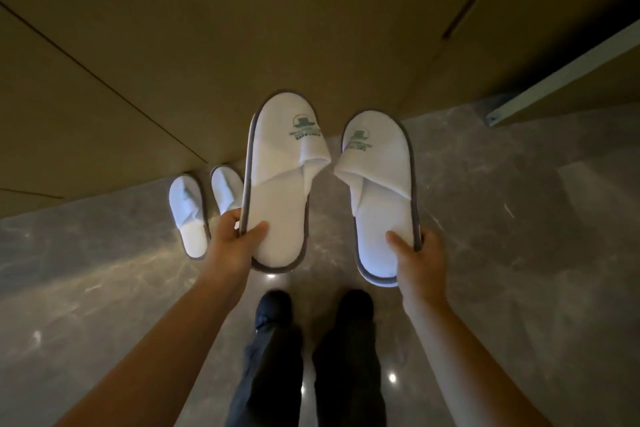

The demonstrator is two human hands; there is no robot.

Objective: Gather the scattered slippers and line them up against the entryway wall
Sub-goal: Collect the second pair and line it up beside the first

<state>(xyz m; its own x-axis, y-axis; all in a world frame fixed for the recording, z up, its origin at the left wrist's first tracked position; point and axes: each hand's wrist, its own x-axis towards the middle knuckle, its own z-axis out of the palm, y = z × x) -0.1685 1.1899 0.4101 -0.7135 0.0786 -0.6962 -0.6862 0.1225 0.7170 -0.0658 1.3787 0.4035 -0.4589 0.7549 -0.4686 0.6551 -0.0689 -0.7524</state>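
I hold one white slipper in each hand, out in front of me and above the floor [485, 218], toes pointing toward the wall [242, 28]. My left hand [239, 236] has its grip closed on the heel end of the left slipper [280, 191], thumb pressed on the insole and fingers curled under the grey-trimmed edge. My right hand [417, 253] grips the right slipper [381, 198] the same way, thumb on top near the heel. Both carry a green printed logo on the toe band; the lettering is too blurred to read. Down on the marble floor to my left, a second pair of slippers [188, 215] lies side by side, toes apparently touching the wall's base. My dark shoes [273, 308] show below.
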